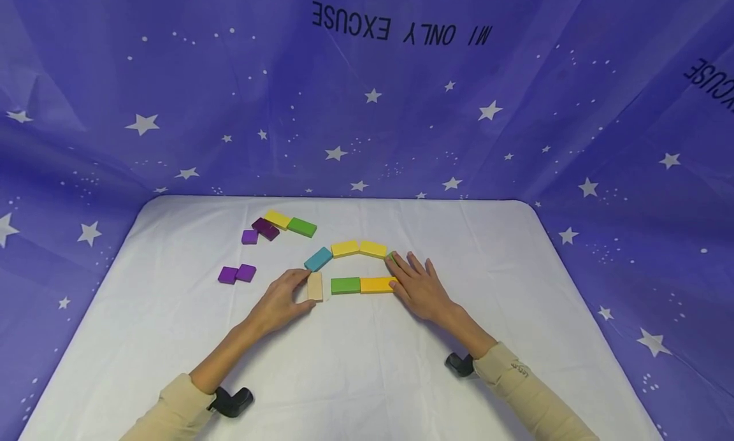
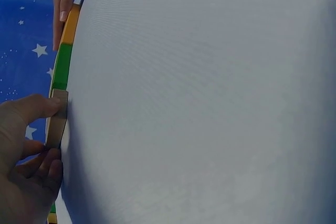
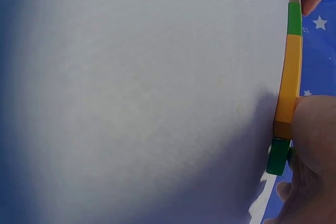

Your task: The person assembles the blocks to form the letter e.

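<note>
A: Where's the beige block (image 1: 315, 287)?
B: On the white surface (image 1: 367, 364); L hand (image 1: 279, 303) pinches it, fingers at far end, thumb at near end.
A: And the R hand (image 1: 421, 289)?
B: Well right of beige block, fingers released, approx. straight, thumb touching orange block (image 1: 375, 285).
A: Other blocks, rel. to beige block?
B: Just right: green block (image 1: 345, 286), then orange, end to end. Just beyond: blue block (image 1: 318, 259), w/ 2 yellow blocks (image 1: 345, 248) arching right. Well left: 2 purple blocks (image 1: 227, 275), touching.
</note>
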`<move>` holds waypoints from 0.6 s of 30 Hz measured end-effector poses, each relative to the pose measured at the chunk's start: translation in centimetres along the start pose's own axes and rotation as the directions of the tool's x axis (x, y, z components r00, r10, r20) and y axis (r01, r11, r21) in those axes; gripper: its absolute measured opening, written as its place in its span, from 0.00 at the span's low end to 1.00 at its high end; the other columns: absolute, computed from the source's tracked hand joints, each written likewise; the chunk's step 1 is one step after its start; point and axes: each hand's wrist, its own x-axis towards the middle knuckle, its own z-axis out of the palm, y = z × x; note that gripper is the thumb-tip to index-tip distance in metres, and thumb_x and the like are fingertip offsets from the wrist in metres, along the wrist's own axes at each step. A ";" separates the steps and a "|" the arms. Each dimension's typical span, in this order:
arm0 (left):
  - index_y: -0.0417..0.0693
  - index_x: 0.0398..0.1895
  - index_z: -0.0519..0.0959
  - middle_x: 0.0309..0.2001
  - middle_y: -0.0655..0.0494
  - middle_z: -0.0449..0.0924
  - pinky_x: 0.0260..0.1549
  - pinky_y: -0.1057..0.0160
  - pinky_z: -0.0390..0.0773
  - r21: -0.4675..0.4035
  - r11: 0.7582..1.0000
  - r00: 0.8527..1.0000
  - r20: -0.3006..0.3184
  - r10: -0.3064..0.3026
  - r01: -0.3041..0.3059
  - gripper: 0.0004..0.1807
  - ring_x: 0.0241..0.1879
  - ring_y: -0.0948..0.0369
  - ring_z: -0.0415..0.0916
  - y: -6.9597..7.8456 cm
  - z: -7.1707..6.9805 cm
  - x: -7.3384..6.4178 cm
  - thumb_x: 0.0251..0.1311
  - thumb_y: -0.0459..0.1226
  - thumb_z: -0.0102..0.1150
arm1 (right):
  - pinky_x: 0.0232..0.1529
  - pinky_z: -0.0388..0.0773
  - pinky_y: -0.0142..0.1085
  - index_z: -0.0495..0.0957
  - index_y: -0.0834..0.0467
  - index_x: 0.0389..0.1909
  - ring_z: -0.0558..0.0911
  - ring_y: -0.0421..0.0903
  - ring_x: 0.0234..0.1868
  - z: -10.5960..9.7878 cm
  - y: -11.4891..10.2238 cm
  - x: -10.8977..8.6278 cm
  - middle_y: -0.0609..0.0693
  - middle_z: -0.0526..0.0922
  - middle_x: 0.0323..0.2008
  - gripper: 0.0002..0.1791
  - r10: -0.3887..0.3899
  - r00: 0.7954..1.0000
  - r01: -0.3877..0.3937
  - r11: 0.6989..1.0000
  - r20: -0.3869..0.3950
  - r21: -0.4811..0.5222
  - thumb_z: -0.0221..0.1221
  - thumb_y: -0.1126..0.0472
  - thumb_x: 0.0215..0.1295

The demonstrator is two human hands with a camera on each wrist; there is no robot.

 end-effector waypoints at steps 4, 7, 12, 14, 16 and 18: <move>0.27 0.63 0.71 0.59 0.35 0.74 0.60 0.45 0.70 0.002 1.000 1.000 0.000 0.002 -0.002 0.36 0.61 0.41 0.71 -0.1 0.1 0.0 0.53 0.35 0.74 | 0.67 0.47 0.69 0.54 0.52 0.78 0.52 0.61 0.76 0.0 0.0 0.0 0.52 0.55 0.77 0.31 -0.001 1.000 0.001 1.000 -0.003 0.003 0.43 0.47 0.80; 0.27 0.64 0.71 0.60 0.35 0.73 0.61 0.44 0.70 0.003 1.000 1.000 0.001 -0.001 0.001 0.36 0.61 0.41 0.71 -0.1 0.1 0.0 0.53 0.35 0.74 | 0.67 0.47 0.69 0.55 0.52 0.78 0.51 0.61 0.76 0.0 0.0 0.0 0.52 0.55 0.76 0.31 -0.002 1.000 0.002 1.000 -0.006 0.010 0.44 0.48 0.80; 0.28 0.64 0.70 0.62 0.35 0.72 0.62 0.44 0.68 0.005 1.000 1.000 0.003 -0.002 0.002 0.37 0.63 0.40 0.69 0.1 -0.1 -0.1 0.54 0.35 0.74 | 0.67 0.46 0.69 0.55 0.52 0.78 0.51 0.61 0.76 0.0 -0.1 -0.1 0.52 0.55 0.76 0.31 0.005 1.000 -0.005 1.000 -0.009 0.008 0.45 0.48 0.80; 0.29 0.64 0.70 0.62 0.35 0.73 0.62 0.43 0.68 0.008 1.000 1.000 -0.003 -0.006 0.006 0.36 0.63 0.40 0.69 0.0 -0.3 -0.1 0.54 0.35 0.74 | 0.68 0.46 0.69 0.55 0.52 0.78 0.51 0.61 0.76 0.0 -0.1 0.0 0.52 0.55 0.76 0.31 0.006 1.000 -0.006 1.000 -0.011 0.008 0.45 0.48 0.80; 0.30 0.64 0.71 0.61 0.36 0.73 0.62 0.44 0.68 0.008 1.000 1.000 -0.023 -0.012 0.012 0.35 0.63 0.41 0.69 -0.3 -0.8 -0.2 0.54 0.34 0.73 | 0.68 0.45 0.69 0.55 0.53 0.78 0.51 0.61 0.76 0.1 0.0 0.0 0.52 0.55 0.76 0.31 0.003 1.000 -0.003 1.000 -0.014 0.010 0.45 0.47 0.79; 0.31 0.64 0.71 0.60 0.37 0.74 0.62 0.43 0.68 0.005 1.000 0.998 -0.051 -0.025 0.026 0.34 0.62 0.41 0.70 -0.5 -1.6 -0.2 0.54 0.33 0.73 | 0.68 0.45 0.69 0.55 0.53 0.78 0.51 0.61 0.76 0.1 0.0 0.1 0.52 0.55 0.77 0.31 0.003 1.000 -0.002 1.000 -0.010 0.011 0.44 0.47 0.79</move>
